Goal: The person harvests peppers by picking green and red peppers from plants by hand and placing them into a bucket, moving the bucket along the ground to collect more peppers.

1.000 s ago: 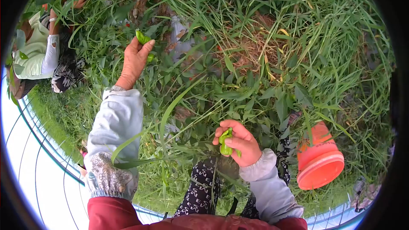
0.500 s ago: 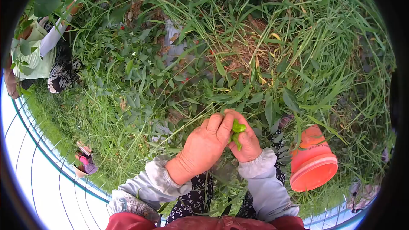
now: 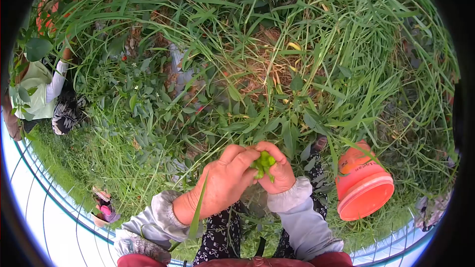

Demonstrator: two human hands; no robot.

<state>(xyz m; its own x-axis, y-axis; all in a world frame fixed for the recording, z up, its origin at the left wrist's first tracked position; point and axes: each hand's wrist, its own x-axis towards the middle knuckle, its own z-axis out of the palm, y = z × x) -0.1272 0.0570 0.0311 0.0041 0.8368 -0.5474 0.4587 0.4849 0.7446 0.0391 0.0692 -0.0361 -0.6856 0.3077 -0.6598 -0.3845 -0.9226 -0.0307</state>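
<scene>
Green peppers (image 3: 264,164) are bunched between my two hands, low in the middle of the view. My right hand (image 3: 279,172) is closed around them from the right side. From the left, my left hand (image 3: 221,179) meets it, its fingers bent against the peppers and the right fingertips; whether it grips one of its own is hidden. A grass blade crosses in front of my left wrist. Just beyond the hands are leafy pepper plants (image 3: 148,86).
An orange-red bucket (image 3: 360,180) lies tilted at the right, its opening toward me. Another person (image 3: 39,89) in a light green top is among plants at the left. A further person (image 3: 105,208) is at lower left. Tall grass (image 3: 356,54) fills the upper right.
My left hand, out at the upper left with a green pepper a second ago, has come back against my right hand. Since then both hands have shifted slightly left and down, still together.
</scene>
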